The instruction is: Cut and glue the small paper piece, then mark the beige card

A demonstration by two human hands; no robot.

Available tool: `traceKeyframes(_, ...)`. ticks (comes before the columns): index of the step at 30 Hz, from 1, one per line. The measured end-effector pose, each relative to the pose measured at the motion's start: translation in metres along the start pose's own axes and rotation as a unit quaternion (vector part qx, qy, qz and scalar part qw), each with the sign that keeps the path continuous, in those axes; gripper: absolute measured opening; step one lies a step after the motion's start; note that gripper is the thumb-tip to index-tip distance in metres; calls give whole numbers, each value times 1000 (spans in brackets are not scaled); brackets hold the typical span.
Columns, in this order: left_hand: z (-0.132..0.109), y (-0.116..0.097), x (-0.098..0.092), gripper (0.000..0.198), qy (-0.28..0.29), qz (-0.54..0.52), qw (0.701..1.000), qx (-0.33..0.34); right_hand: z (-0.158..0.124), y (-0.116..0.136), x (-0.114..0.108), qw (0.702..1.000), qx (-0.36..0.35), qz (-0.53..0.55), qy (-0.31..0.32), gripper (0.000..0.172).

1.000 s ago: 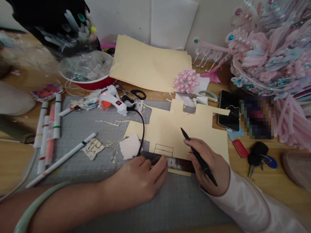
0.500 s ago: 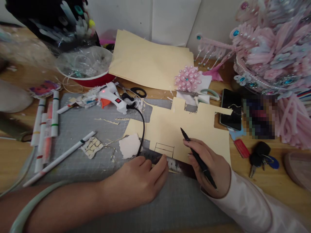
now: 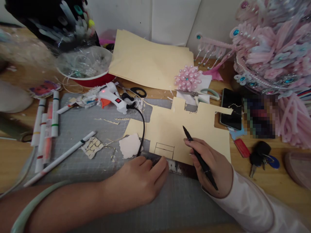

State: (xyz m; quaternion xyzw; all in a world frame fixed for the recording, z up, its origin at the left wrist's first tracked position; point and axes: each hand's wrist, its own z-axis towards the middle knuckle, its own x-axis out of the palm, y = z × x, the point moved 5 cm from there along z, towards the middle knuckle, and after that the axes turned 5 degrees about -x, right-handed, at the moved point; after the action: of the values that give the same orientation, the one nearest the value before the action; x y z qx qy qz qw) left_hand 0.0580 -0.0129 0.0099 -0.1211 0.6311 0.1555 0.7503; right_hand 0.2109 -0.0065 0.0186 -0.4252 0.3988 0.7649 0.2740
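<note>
My left hand (image 3: 144,178) has its fingers bent down on a metal ruler (image 3: 181,168), gripping it along the near edge of a cream card sheet (image 3: 189,124). The card has notched, stepped edges, and a small ruled box in dark lines shows just above the ruler. In my right hand (image 3: 213,165) is a black pen (image 3: 200,158), pinched between thumb and fingers. Its pointed end is up and away from me, above the card, and the other end points back toward my wrist. The fingertips of my left hand partly cover the ruler.
A glue gun (image 3: 114,97) with a red light lies on the grey cutting mat (image 3: 80,126), its black cord reaching the left hand. Markers (image 3: 55,113) lie left. Scissors (image 3: 206,94), a phone (image 3: 230,110) and keys (image 3: 259,155) lie right. Cream sheets (image 3: 150,61) are stacked behind.
The ruler has shifted slightly toward me, covering the card strip that showed below it. My right hand and the pen have moved a little to the right. My left hand has barely moved.
</note>
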Motion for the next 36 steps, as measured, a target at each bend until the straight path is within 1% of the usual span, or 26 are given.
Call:
traceKeyframes(6, 0, 5, 5, 19, 16, -17, 999, -45, 0, -1, 3, 1000, -13, -4, 5, 28)
traceKeyframes(9, -1, 6, 7, 19, 8, -22, 998, -58, 0, -1, 4, 1000, -13, -19, 10, 27)
traceKeyframes(12, -1, 5, 7, 19, -1, -27, 998, -62, -1, -1, 5, 999, -21, -15, 20, 28)
traceKeyframes(17, 0, 4, 9, 21, 7, -29, 998, -54, 0, -1, 7, 997, -38, 6, 73, 28)
traceKeyframes(19, 0, 4, 9, 19, 6, -25, 998, -53, 0, -3, 8, 996, -43, 23, 80, 29)
traceKeyframes(21, -1, 3, 8, 19, 9, -18, 999, -51, 0, -7, 10, 995, -38, 53, 72, 29)
traceKeyframes(26, -1, -1, 8, 24, 26, 15, 999, -35, -1, -17, 15, 994, 5, 100, 32, 27)
traceKeyframes(29, 0, -3, 7, 26, 41, 32, 998, -30, 1, -17, 15, 995, 13, 99, 31, 28)
traceKeyframes(34, 2, -9, 7, 29, 108, 55, 992, -28, 9, -12, 8, 996, 28, 73, 48, 27)
traceKeyframes(36, 1, -12, 7, 29, 123, 66, 990, -27, 13, -9, 2, 995, 39, 87, 30, 25)
